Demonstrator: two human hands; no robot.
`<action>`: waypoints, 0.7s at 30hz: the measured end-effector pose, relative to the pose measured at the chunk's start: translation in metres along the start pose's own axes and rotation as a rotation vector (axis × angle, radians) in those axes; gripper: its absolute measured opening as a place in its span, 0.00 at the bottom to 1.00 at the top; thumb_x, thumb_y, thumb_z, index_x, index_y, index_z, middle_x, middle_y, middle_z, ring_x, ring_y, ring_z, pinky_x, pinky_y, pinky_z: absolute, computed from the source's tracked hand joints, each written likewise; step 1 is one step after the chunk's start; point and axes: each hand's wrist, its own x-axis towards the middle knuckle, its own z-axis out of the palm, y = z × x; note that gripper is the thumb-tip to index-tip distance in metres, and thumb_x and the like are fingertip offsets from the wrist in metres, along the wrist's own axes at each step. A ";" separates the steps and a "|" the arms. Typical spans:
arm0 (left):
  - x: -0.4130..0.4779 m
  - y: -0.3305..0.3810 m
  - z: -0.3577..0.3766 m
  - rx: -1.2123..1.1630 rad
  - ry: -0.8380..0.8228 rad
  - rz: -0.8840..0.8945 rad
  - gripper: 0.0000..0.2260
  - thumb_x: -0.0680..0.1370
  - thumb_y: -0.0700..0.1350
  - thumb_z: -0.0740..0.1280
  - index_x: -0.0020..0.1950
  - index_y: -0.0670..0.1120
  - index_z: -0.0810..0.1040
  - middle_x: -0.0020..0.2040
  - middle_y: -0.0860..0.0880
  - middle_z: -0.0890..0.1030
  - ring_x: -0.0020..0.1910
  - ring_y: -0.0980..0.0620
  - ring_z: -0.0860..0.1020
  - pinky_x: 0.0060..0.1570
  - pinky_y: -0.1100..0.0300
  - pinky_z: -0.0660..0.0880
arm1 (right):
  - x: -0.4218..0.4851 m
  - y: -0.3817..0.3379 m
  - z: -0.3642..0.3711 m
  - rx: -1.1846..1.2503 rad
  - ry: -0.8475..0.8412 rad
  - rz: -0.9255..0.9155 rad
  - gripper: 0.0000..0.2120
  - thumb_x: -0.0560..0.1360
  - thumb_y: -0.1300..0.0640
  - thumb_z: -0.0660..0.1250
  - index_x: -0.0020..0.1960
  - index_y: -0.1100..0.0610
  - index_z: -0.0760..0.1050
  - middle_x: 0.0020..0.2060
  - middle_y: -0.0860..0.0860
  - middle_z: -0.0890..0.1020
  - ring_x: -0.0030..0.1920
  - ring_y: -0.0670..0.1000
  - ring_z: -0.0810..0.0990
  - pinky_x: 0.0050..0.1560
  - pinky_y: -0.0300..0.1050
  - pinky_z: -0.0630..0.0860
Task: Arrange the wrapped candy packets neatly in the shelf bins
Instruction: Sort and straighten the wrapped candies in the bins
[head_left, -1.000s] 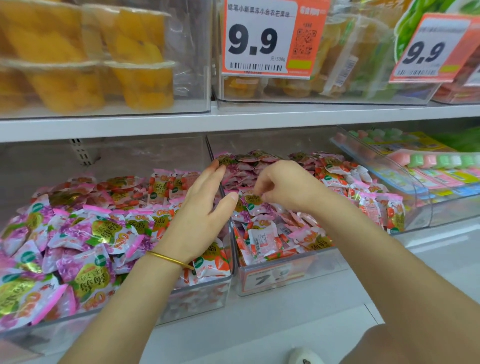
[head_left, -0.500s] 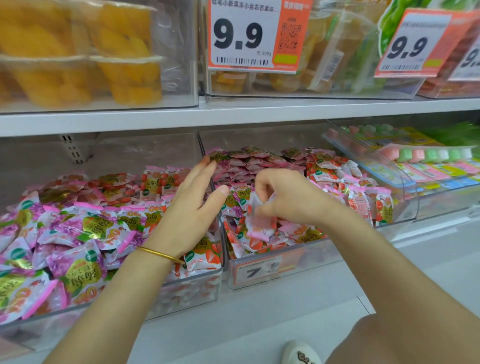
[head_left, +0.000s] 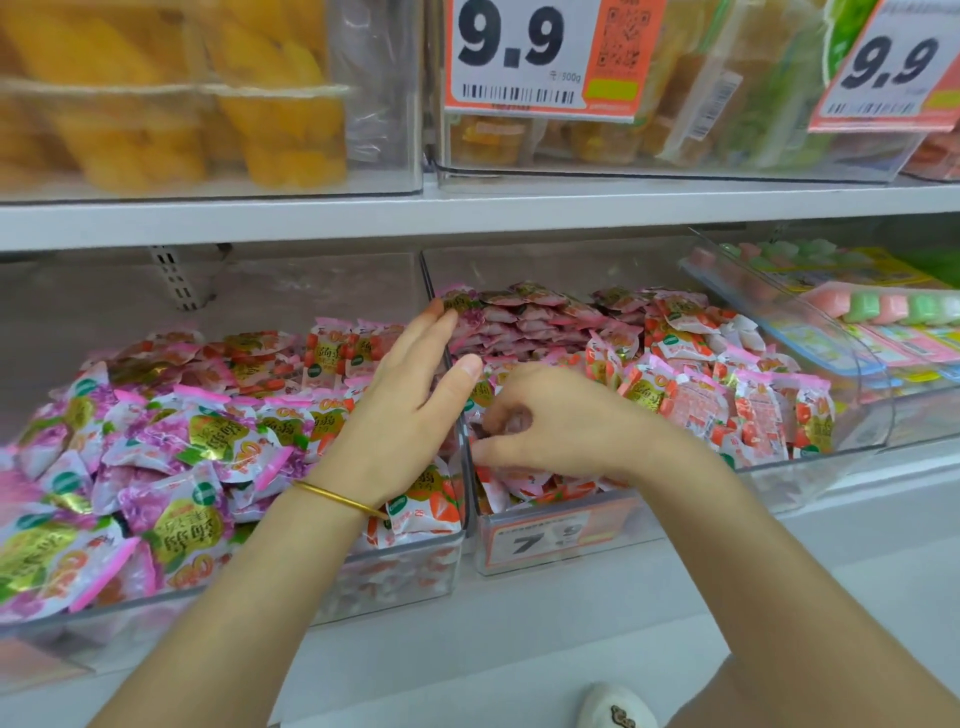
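In the right bin (head_left: 810, 470), your right hand (head_left: 550, 421) is dipping back into the packets (head_left: 691, 400), curled, hold unclear; left hand (head_left: 405, 415) flat, empty.

The right hand (head_left: 550, 421) curls its fingers down among the pink-and-red wrapped candy packets (head_left: 727, 410). The tips are hidden, so whether they pinch one cannot be told. The orange price label (head_left: 550, 540) on the front edge of the clear plastic middle bin (head_left: 654, 525) reads 7, and the rest is blurred. A white shoe (head_left: 615, 709) is cut off by the bottom edge.
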 end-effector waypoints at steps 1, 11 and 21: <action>0.000 0.000 0.001 0.002 0.002 0.001 0.29 0.76 0.61 0.50 0.75 0.53 0.55 0.76 0.59 0.52 0.71 0.68 0.49 0.66 0.71 0.46 | 0.001 -0.002 0.001 -0.051 -0.008 0.007 0.19 0.70 0.41 0.67 0.46 0.57 0.81 0.45 0.55 0.80 0.45 0.54 0.79 0.47 0.53 0.78; 0.000 0.003 -0.002 -0.012 -0.014 -0.009 0.29 0.76 0.62 0.51 0.75 0.52 0.56 0.76 0.58 0.53 0.69 0.69 0.49 0.65 0.72 0.45 | -0.002 -0.004 0.003 0.086 0.235 0.129 0.08 0.70 0.56 0.67 0.39 0.61 0.74 0.37 0.54 0.76 0.38 0.55 0.76 0.37 0.48 0.72; -0.022 0.038 -0.020 -0.304 0.071 0.035 0.13 0.74 0.55 0.63 0.57 0.56 0.76 0.54 0.56 0.78 0.51 0.61 0.77 0.53 0.63 0.74 | -0.023 -0.009 -0.021 0.897 0.511 0.072 0.07 0.72 0.66 0.65 0.37 0.60 0.78 0.32 0.57 0.80 0.30 0.50 0.75 0.31 0.42 0.74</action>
